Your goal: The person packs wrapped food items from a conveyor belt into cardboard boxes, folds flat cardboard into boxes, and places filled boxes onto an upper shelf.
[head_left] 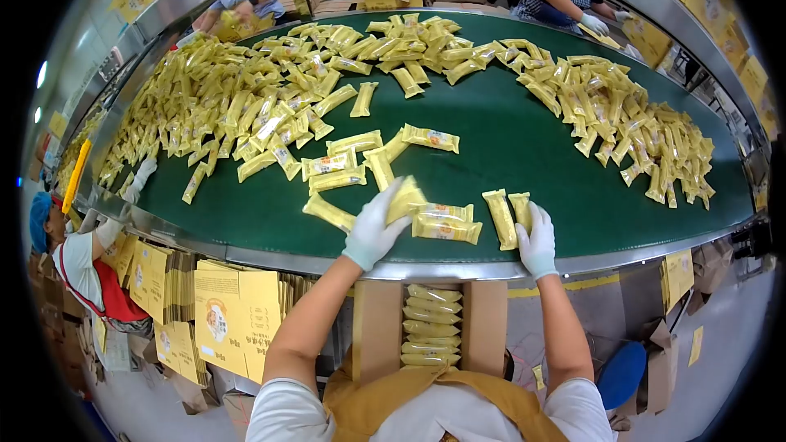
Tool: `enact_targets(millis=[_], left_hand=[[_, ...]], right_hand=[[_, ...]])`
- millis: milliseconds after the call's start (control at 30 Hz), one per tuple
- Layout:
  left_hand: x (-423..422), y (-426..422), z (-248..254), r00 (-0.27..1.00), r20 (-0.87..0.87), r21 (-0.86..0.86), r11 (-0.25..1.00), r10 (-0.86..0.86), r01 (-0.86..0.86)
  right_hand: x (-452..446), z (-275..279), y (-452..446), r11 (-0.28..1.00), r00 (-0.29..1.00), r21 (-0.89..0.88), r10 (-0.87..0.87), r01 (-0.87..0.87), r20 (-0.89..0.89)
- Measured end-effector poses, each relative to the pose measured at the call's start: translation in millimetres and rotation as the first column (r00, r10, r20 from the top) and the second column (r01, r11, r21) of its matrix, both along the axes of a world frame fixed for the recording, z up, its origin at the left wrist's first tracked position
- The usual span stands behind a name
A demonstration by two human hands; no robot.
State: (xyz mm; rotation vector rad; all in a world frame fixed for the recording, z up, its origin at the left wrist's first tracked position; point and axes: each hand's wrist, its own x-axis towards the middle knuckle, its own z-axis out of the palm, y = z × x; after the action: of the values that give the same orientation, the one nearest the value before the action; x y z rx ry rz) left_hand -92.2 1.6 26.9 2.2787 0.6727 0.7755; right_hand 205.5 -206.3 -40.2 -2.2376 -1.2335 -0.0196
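Note:
Both my hands wear white gloves above the near edge of a green table (483, 155). My left hand (378, 227) is closed on a yellow packet (406, 199), which looks blurred. Just right of it lie two packets (446, 227) with printed labels, one behind the other. My right hand (536, 244) has its fingers against a small upright-lying packet (520, 208), and another packet (500, 219) lies beside it on the left. Below the table edge, between my arms, an open cardboard box (378, 331) holds a column of several yellow packets (431, 319).
A large packet pile (213, 90) covers the table's left and back; another pile (622, 115) lies right. Flattened cartons (233, 319) stand lower left. A person in a blue cap (82, 258) is at the left; other people work behind the table. A metal rim (311, 264) edges the table.

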Motion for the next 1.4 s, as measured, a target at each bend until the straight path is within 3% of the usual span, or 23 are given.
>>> enact_targets(millis=[67,133,200,233,267,333,400,467,500,533,600,667,733,867,933,1000,1067,1133,1200,1233,1267,1333,1400], left_hand=[[23,-4,16,0.983,-0.021,-0.043,0.982,-0.182,0.181],[51,-5,7,0.868,-0.31,-0.111,0.922,-0.387,0.372],[68,-14,0,0.695,-0.609,0.059,0.852,-0.382,0.52],[74,-17,-4,0.683,-0.636,0.117,0.829,-0.36,0.547],[78,-19,-11,0.668,-0.663,0.169,0.801,-0.338,0.574],[82,-22,-18,0.67,-0.675,0.147,0.834,-0.309,0.532],[78,-21,-21,0.698,-0.633,0.113,0.852,-0.335,0.512],[67,-18,-20,0.747,-0.526,0.069,0.855,-0.407,0.514],[53,-14,-19,0.833,-0.378,0.156,0.86,-0.403,0.486],[36,-10,1,0.84,-0.378,0.124,0.878,-0.389,0.462],[-1,6,61,0.852,-0.378,0.053,0.91,-0.362,0.411],[-33,38,79,0.832,-0.494,0.065,0.944,-0.252,0.325],[-57,64,88,0.709,-0.692,0.059,0.969,-0.134,0.241],[-85,105,40,0.655,-0.747,0.079,0.962,-0.116,0.26],[-86,101,24,0.64,-0.756,0.074,0.954,-0.136,0.29],[-86,103,21,0.61,-0.786,0.11,0.946,-0.106,0.306],[-83,101,21,0.551,-0.831,0.117,0.945,-0.075,0.306],[-92,98,7,0.632,-0.775,0.278,0.905,0.013,0.322],[-101,85,-8,0.748,-0.649,0.431,0.877,0.139,0.211],[-105,84,-24,0.786,-0.593,0.496,0.848,0.176,0.184],[-105,76,-21,0.82,-0.533,0.556,0.817,0.209,0.153],[-109,50,-16,0.791,-0.578,0.501,0.852,0.2,0.15],[-116,46,-13,0.744,-0.645,0.533,0.8,0.174,0.276]], right_hand=[[-2,16,8,0.978,0.988,-0.167,-0.135,0.122,-0.074],[8,11,15,0.97,0.984,-0.169,-0.178,0.176,0.003],[16,15,22,0.96,0.974,-0.164,-0.227,0.228,0.021],[6,41,25,0.974,0.973,-0.014,-0.226,0.225,-0.044],[-2,52,29,0.984,0.983,-0.005,-0.178,0.178,-0.045],[-18,59,33,0.996,0.995,0.008,-0.084,0.085,-0.057],[-30,48,43,0.947,0.998,-0.317,-0.058,0.045,-0.03],[-30,38,47,0.896,0.997,-0.439,-0.047,0.071,0.066],[-22,37,50,0.876,0.997,-0.475,-0.067,0.077,0.038],[-14,37,51,0.853,0.996,-0.515,-0.087,0.078,0.007],[-7,42,47,0.91,0.996,-0.407,-0.048,0.072,0.068],[-7,59,51,0.98,0.997,-0.183,0.069,-0.074,-0.034],[-31,91,64,0.978,0.976,-0.081,0.181,-0.191,-0.117],[-62,82,110,0.829,0.868,-0.261,0.481,-0.495,-0.119],[-81,65,126,0.753,0.861,-0.45,0.503,-0.48,-0.077],[-89,61,133,0.745,0.861,-0.497,0.508,-0.444,-0.008],[-90,49,130,0.781,0.841,-0.455,0.529,-0.428,0.117],[-86,39,126,0.825,0.78,-0.382,0.54,-0.416,0.316],[-76,27,114,0.862,0.662,-0.277,0.504,-0.424,0.555],[-72,26,107,0.834,0.704,-0.37,0.547,-0.41,0.454],[-77,37,100,0.831,0.701,-0.323,0.556,-0.454,0.446],[-87,59,80,0.809,0.689,-0.23,0.583,-0.541,0.431],[-89,61,75,0.784,0.737,-0.314,0.615,-0.536,0.278]])
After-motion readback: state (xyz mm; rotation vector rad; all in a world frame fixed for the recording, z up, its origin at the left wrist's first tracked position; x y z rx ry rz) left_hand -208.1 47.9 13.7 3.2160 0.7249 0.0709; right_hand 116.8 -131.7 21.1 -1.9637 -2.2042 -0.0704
